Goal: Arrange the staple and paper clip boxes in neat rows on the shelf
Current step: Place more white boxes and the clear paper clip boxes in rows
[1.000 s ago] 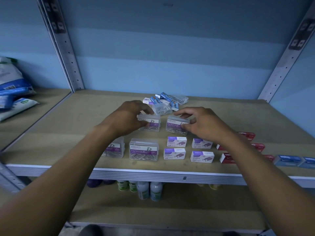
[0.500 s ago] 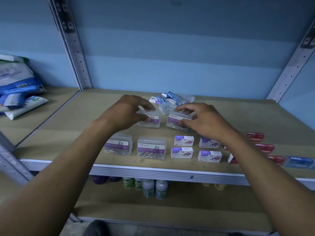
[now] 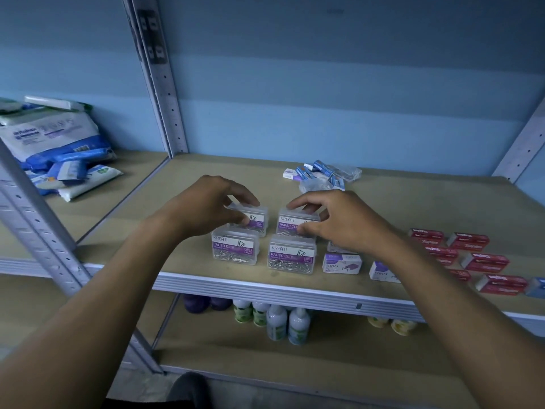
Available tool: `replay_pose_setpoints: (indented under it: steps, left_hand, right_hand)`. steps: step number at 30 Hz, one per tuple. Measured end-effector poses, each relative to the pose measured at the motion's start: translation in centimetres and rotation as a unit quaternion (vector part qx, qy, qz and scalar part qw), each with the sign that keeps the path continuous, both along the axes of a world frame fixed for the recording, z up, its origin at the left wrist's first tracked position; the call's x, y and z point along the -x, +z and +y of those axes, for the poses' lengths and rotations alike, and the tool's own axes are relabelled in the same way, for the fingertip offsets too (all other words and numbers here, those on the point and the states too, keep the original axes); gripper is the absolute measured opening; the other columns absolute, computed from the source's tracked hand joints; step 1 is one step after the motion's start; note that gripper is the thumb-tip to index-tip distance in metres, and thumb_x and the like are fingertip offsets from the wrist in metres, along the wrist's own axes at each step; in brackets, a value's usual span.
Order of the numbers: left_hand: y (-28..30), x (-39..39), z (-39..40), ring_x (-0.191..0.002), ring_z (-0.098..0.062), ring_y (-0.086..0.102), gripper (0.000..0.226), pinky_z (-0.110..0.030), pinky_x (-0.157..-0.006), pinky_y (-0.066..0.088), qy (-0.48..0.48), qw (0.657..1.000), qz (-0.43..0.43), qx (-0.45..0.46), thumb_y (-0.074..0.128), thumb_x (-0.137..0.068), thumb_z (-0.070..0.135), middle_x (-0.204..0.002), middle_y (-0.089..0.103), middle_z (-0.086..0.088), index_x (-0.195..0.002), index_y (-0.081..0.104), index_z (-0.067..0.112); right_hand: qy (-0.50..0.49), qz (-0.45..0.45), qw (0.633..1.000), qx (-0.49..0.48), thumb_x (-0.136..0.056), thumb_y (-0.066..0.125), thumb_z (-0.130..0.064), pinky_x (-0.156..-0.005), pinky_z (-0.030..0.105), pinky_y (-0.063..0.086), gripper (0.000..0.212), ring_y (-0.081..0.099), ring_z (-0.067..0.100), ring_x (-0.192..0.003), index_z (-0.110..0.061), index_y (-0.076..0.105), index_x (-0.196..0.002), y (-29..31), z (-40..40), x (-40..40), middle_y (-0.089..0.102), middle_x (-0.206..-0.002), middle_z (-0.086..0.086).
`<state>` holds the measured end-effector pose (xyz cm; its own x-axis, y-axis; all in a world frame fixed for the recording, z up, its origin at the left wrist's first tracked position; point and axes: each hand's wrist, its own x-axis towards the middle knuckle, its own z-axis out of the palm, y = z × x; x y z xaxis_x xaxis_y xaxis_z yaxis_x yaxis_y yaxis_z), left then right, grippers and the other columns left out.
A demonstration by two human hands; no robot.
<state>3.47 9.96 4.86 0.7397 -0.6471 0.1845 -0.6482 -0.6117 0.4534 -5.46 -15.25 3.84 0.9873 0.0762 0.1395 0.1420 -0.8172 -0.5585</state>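
Two hands setting clear paper clip boxes into a second row on the shelf point(image 3: 413, 208).

The left hand point(image 3: 206, 206) grips the rear left clip box point(image 3: 256, 220); the right hand point(image 3: 339, 221) grips the rear right clip box point(image 3: 295, 224). Both sit just behind the front left clip box point(image 3: 235, 248) and front right clip box point(image 3: 291, 258), long axes running left–right, labels facing the viewer. White staple boxes point(image 3: 342, 262) and red staple boxes point(image 3: 483, 261) lie rightward; a loose pile point(image 3: 323, 174) lies behind.

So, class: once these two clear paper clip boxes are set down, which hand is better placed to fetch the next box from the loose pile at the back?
Probably the right hand: the loose pile lies just behind it, farther from the left hand.
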Motion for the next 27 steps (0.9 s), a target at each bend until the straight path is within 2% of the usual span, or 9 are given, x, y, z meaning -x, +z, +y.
replay_pose_setpoints:
  steps: [2,5,10,14,17,19,23,25,27]
  left_hand:
    - [-0.1,0.0,0.3,-0.094,-0.009,0.063,0.030,-0.028,-0.086,0.053,0.003,1.000,0.009,0.003,0.078,-0.080,0.019,-0.107,0.070,0.016,-0.108,0.074,0.029]
    - [-0.2,0.0,0.5,-0.094,-0.006,0.062,0.030,-0.026,-0.086,0.053,0.000,1.000,0.018,0.010,0.078,-0.080,0.019,-0.108,0.070,0.015,-0.108,0.074,0.028]
    - [-0.4,-0.1,0.5,-0.095,-0.006,0.062,0.030,-0.028,-0.088,0.054,0.000,1.000,0.023,0.016,0.077,-0.081,0.018,-0.109,0.070,0.016,-0.109,0.074,0.028]
    - [-0.4,-0.1,0.4,-0.098,-0.006,0.062,0.032,-0.028,-0.089,0.054,-0.003,1.000,0.020,0.006,0.077,-0.081,0.018,-0.109,0.068,0.017,-0.111,0.073,0.029]
    - [-0.3,-0.1,0.3,-0.099,-0.008,0.062,0.037,-0.031,-0.088,0.055,-0.002,1.000,0.014,-0.009,0.079,-0.079,0.024,-0.115,0.067,0.015,-0.115,0.071,0.030]
    - [-0.1,-0.1,0.4,-0.099,-0.006,0.063,0.043,-0.031,-0.087,0.055,0.005,1.000,0.018,-0.006,0.080,-0.076,0.031,-0.118,0.067,0.015,-0.117,0.069,0.033]
    - [0.6,0.4,-0.3,-0.099,-0.003,0.064,0.041,-0.026,-0.085,0.056,0.015,0.999,-0.010,0.032,0.081,-0.075,0.034,-0.113,0.068,0.017,-0.115,0.069,0.035]
    - [0.9,0.6,-1.3,-0.098,-0.002,0.065,0.042,-0.021,-0.083,0.055,0.020,0.998,-0.023,0.050,0.081,-0.074,0.038,-0.110,0.068,0.018,-0.114,0.069,0.034]
    - [1.2,0.6,-2.5,-0.096,-0.003,0.065,0.042,-0.018,-0.082,0.053,0.024,0.998,-0.027,0.057,0.081,-0.073,0.041,-0.110,0.069,0.017,-0.113,0.069,0.033]
  right_hand:
    - [0.010,0.006,1.000,0.003,-0.083,0.079,-0.032,-0.072,0.008,0.045,0.038,0.059,-0.002,-0.080,-0.042,0.068,-0.118,-0.2,0.3,-0.1,0.063,-0.102,-0.016]
    - [0.013,0.012,1.000,0.002,-0.084,0.079,-0.031,-0.081,0.020,0.051,0.038,0.063,0.004,-0.088,-0.040,0.069,-0.119,-0.3,0.6,-0.2,0.064,-0.101,-0.016]
    - [0.015,0.007,1.000,0.006,-0.084,0.079,-0.028,-0.071,0.007,0.043,0.037,0.061,-0.002,-0.085,-0.039,0.069,-0.118,-0.4,0.6,-0.4,0.063,-0.095,-0.019]
    - [0.017,0.007,1.000,0.006,-0.085,0.079,-0.028,-0.074,0.010,0.043,0.039,0.061,-0.003,-0.090,-0.039,0.068,-0.121,-0.5,0.6,-0.5,0.062,-0.096,-0.020]
    - [0.010,0.007,1.000,-0.007,-0.083,0.079,-0.037,-0.074,0.009,0.041,0.041,0.058,-0.014,-0.084,-0.041,0.067,-0.122,-0.3,0.3,-0.3,0.061,-0.097,-0.021]
    - [-0.009,0.000,0.999,-0.033,-0.082,0.078,-0.043,-0.072,0.008,0.039,0.037,0.057,-0.020,-0.078,-0.042,0.068,-0.118,-0.1,-0.3,-0.3,0.066,-0.099,-0.019]
    - [-0.083,-0.023,0.994,-0.061,-0.084,0.074,-0.045,-0.061,0.000,0.035,0.029,0.058,-0.017,-0.075,-0.041,0.070,-0.112,0.4,-2.6,-0.3,0.070,-0.100,-0.019]
    - [-0.123,-0.033,0.991,-0.051,-0.084,0.072,-0.047,-0.060,0.001,0.035,0.029,0.058,-0.012,-0.080,-0.041,0.070,-0.112,0.5,-4.2,-0.3,0.069,-0.103,-0.018]
    - [-0.157,-0.050,0.986,-0.036,-0.085,0.071,-0.048,-0.066,0.007,0.036,0.031,0.060,-0.005,-0.088,-0.039,0.069,-0.114,0.5,-5.8,-0.4,0.067,-0.108,-0.016]
